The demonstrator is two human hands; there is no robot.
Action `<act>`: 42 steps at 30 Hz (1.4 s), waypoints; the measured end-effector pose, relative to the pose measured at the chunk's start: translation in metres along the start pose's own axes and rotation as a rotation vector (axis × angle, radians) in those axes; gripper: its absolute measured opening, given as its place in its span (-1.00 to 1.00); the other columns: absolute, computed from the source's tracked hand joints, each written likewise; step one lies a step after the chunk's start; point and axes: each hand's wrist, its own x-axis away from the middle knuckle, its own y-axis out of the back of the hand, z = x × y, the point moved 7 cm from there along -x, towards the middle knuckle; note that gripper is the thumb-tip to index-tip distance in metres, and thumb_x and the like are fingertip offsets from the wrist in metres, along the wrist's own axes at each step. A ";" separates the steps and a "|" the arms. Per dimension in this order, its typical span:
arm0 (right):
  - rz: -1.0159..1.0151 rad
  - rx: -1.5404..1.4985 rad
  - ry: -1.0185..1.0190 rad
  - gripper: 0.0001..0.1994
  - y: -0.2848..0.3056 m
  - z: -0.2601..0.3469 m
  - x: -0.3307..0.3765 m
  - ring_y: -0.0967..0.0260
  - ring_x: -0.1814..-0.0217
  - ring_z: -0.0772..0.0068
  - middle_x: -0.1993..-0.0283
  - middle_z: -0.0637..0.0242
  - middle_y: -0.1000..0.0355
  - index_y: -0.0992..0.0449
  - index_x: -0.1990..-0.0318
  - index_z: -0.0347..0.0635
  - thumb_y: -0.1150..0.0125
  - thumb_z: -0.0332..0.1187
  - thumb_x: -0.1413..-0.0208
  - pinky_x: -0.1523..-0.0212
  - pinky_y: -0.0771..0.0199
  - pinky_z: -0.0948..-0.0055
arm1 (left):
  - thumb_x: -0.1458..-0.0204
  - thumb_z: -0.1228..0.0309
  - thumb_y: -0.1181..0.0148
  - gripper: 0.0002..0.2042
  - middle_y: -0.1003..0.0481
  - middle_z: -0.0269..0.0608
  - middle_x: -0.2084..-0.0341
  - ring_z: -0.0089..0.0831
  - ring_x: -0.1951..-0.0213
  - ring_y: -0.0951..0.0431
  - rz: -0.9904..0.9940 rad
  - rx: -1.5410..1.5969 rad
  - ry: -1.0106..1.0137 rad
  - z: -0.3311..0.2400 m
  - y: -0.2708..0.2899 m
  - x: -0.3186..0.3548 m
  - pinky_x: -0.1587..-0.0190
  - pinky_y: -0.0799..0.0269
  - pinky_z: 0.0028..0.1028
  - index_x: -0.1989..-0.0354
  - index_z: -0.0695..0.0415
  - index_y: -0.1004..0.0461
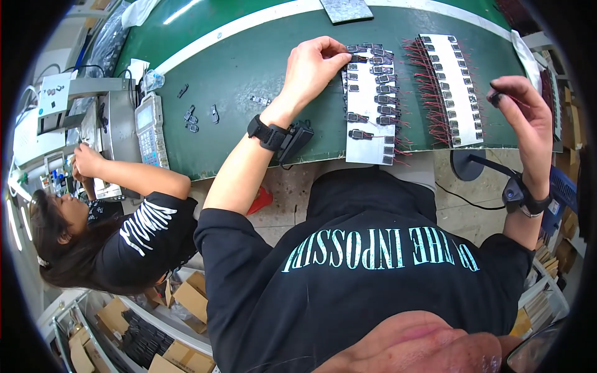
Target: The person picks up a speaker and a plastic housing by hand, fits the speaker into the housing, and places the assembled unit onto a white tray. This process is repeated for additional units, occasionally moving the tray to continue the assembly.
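Reaching out over the green belt [249, 68], the left hand [314, 65] is being stretched to the near white card [368, 144], where rows of small dark wired components [379, 81] are being kept side by side; its fingertips [346, 57] are being pinched together on one small dark piece at the card's upper left corner, so it looks closed on that piece. Arranged in neat columns with their red leads pointing outward, the components are being kept orderly, probably so each can be reached singly. A second card [457, 87], loaded the same way, is lying just beside the first. The right hand [525, 109] is being held raised, apart from both cards, with thumb and forefinger nipped on a small dark part [495, 97] trailing a thin red wire, seemingly kept ready. Black bands are being worn on both wrists. A few loose dark clips [191, 118] are lying further left on the belt, and a co-worker's hand [86, 160] is being busied at a grey machine [118, 118] there.
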 end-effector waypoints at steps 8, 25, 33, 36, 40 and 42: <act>0.028 -0.136 -0.078 -0.82 -0.007 -0.010 0.013 -0.45 0.02 0.52 0.08 0.27 -0.49 -0.45 0.00 -0.34 -0.10 -0.49 -0.31 -0.10 -0.39 0.51 | -0.05 0.26 -0.30 -0.79 -0.58 -0.26 0.25 -0.25 0.14 -0.53 -0.123 -0.431 -0.282 -0.033 0.004 0.005 0.06 -0.51 -0.27 0.16 0.00 -0.68; 0.057 -0.375 -0.083 -0.88 -0.030 -0.025 0.052 -0.42 0.14 0.42 0.11 0.20 -0.44 -0.36 0.08 -0.27 -0.08 -0.47 -0.29 0.02 -0.42 0.42 | -0.09 0.36 -0.27 -0.77 -0.58 -0.28 0.12 -0.29 0.03 -0.53 -0.085 -0.789 -0.103 -0.013 0.131 0.086 0.04 -0.50 -0.35 0.07 0.01 -0.65; 0.101 -0.591 -0.037 -0.88 -0.101 -0.016 0.042 -0.29 0.22 0.44 0.13 0.21 -0.33 -0.38 0.10 -0.27 -0.11 -0.47 -0.26 0.15 -0.36 0.45 | -0.03 0.47 -0.25 -0.75 -0.57 -0.21 0.20 -0.17 0.09 -0.55 0.034 -0.815 -0.330 0.009 0.097 0.106 0.06 -0.52 -0.25 0.09 0.06 -0.63; 0.086 -0.587 -0.074 -0.88 -0.114 -0.015 0.041 -0.27 0.22 0.44 0.12 0.20 -0.33 -0.37 0.10 -0.26 -0.11 -0.48 -0.26 0.17 -0.34 0.44 | -0.01 0.47 -0.27 -0.78 -0.57 -0.16 0.22 -0.18 0.09 -0.55 0.076 -0.844 -0.303 0.011 0.100 0.099 0.08 -0.52 -0.24 0.14 0.07 -0.65; 0.003 -0.626 -0.118 -0.89 -0.121 -0.021 0.044 -0.34 0.22 0.44 0.10 0.19 -0.37 -0.40 0.10 -0.29 -0.11 -0.52 -0.26 0.16 -0.38 0.46 | -0.01 0.47 -0.30 -0.82 -0.59 -0.09 0.27 -0.17 0.16 -0.59 0.069 -0.889 -0.194 0.008 0.104 0.106 0.15 -0.54 -0.28 0.19 0.12 -0.66; -0.048 -0.640 -0.130 -0.89 -0.123 -0.027 0.041 -0.36 0.22 0.45 0.09 0.20 -0.38 -0.41 0.10 -0.30 -0.11 -0.54 -0.25 0.16 -0.39 0.47 | -0.02 0.48 -0.30 -0.82 -0.60 -0.08 0.28 -0.18 0.20 -0.61 -0.005 -0.730 -0.240 -0.014 0.093 0.107 0.18 -0.55 -0.31 0.18 0.13 -0.65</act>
